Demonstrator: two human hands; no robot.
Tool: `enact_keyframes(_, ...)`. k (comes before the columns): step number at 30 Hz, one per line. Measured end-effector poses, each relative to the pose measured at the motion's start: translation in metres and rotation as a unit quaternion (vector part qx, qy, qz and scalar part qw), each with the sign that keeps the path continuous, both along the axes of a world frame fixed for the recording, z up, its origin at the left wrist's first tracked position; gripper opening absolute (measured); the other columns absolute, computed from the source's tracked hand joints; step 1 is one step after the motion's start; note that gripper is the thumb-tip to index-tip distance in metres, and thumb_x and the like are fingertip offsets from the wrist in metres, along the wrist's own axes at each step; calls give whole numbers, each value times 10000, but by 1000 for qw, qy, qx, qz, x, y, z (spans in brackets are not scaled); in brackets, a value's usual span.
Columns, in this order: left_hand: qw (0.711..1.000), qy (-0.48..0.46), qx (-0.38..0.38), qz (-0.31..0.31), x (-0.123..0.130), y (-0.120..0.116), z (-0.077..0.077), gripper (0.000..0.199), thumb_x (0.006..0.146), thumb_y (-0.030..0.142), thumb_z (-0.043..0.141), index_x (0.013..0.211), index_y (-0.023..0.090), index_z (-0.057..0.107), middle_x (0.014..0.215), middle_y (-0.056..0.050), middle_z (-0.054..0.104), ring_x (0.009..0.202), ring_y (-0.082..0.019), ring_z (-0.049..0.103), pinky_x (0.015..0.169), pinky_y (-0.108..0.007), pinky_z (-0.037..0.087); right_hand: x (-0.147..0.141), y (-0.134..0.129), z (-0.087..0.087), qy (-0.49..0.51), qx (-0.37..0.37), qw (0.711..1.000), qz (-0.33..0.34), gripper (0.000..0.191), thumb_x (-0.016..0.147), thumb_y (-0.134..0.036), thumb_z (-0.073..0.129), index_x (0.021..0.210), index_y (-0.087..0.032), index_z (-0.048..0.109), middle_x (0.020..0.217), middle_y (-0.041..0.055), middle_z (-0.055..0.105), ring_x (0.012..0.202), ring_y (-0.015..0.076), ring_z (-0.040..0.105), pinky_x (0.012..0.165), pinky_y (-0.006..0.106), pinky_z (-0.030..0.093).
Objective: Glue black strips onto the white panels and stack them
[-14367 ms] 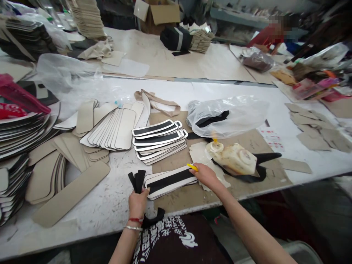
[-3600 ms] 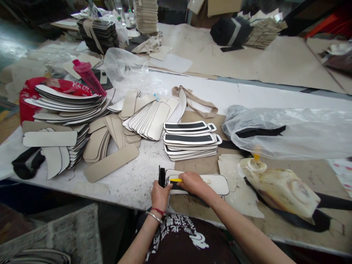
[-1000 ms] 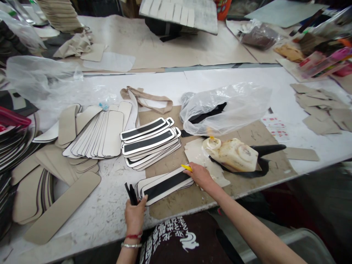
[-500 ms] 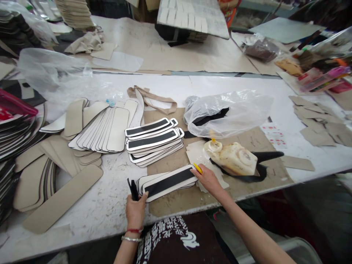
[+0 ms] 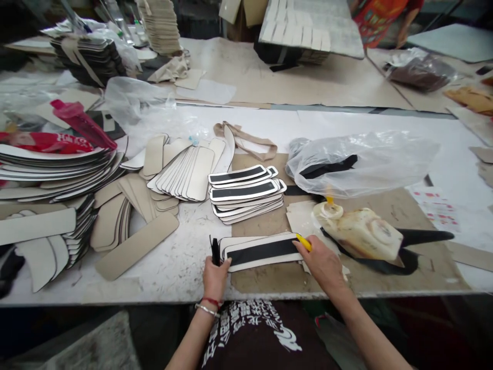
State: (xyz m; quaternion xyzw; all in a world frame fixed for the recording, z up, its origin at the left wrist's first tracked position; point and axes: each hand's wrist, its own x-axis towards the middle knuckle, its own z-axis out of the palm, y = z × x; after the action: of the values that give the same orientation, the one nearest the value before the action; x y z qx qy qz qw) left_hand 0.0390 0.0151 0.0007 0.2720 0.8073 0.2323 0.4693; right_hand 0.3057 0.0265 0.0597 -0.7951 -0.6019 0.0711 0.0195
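Observation:
My left hand [image 5: 215,279] is closed around a few narrow black strips [image 5: 215,252] that stick up from the fist. Its thumb presses the left end of a light, round-cornered panel [image 5: 246,266] with a black strip [image 5: 265,250] lying along its middle. This panel lies on top of a few similar ones. At its right end, my right hand [image 5: 322,262] grips a slim yellow tool [image 5: 304,242], its tip by the black strip's end; the tool's kind is unclear. Just behind is a stack of panels with black strips [image 5: 246,191].
Right of the hands lies a stained cream plastic container [image 5: 362,234] with a yellow stick in its opening. A clear plastic bag [image 5: 389,159] holds black material. Fanned light panels [image 5: 185,172] and beige pieces [image 5: 138,249] spread left. Across the table, a person's arm [image 5: 405,28] shows.
The view has swung left, so everything sits further right in the picture and more of the left piles shows. Both hands stay at the two ends of the panel.

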Motion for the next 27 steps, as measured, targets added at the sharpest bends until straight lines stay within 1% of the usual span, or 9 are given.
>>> enact_keyframes(2,1000,-26,6,-10,-3,-1,1,304,589,378,631,722,182,441,556,33,524,438,-108,494,417,-219,375,5,1,7,107,-23,994,-19,331,753,-520,446,650,-206,428,514,-39,432,478,116,408,480,228,274)
enact_keyframes(5,999,-36,30,-20,-12,-5,5,318,572,400,650,679,173,454,514,44,499,444,-102,474,433,-215,366,12,0,17,250,-27,967,-48,349,724,-524,478,610,-208,386,494,-65,375,459,97,384,482,218,305)
enact_keyframes(7,997,-47,62,-16,-20,-7,12,336,565,432,659,663,160,488,501,48,491,463,-94,463,459,-211,366,14,-3,24,311,-16,947,-75,354,709,-529,500,617,-207,386,494,-70,355,447,90,369,466,217,309)
enact_keyframes(10,988,-128,80,17,-28,-8,32,380,584,469,646,745,133,570,523,34,538,483,-96,476,469,-211,371,10,-5,34,380,-7,920,-100,362,686,-532,536,633,-205,392,497,-71,346,439,85,354,438,214,310)
enact_keyframes(13,964,-251,71,49,-30,-5,54,422,609,431,651,888,116,615,727,-36,656,622,-141,575,549,-239,443,1,-6,40,424,-18,898,-117,355,671,-522,561,653,-203,405,497,-72,347,433,81,345,407,203,296)
enact_keyframes(16,938,-328,84,76,-30,-2,71,420,620,334,675,978,124,611,957,-77,657,817,-175,606,743,-288,476,-7,-6,37,456,-17,879,-137,338,668,-505,572,665,-206,414,498,-74,352,423,76,345,391,192,297)
enact_keyframes(18,934,-330,106,90,-31,0,78,415,626,299,678,999,133,606,1001,-73,648,872,-175,602,822,-304,459,-11,-7,32,475,-17,867,-150,330,686,-518,543,677,-208,430,512,-66,370,427,81,362,393,197,326)
enact_keyframes(21,936,-314,127,95,-32,0,83,399,635,289,674,999,142,608,1008,-63,649,922,-181,591,875,-325,439,-15,-10,27,489,-17,859,-149,354,729,-557,463,694,-205,457,541,-47,395,452,95,393,404,213,369)
enact_keyframes(27,947,-276,113,117,-32,2,91,444,610,270,694,1026,148,594,1023,-72,642,938,-221,589,857,-382,459,-22,-14,35,516,24,849,-112,368,768,-552,405,645,-206,424,509,-48,381,428,90,374,397,213,355)
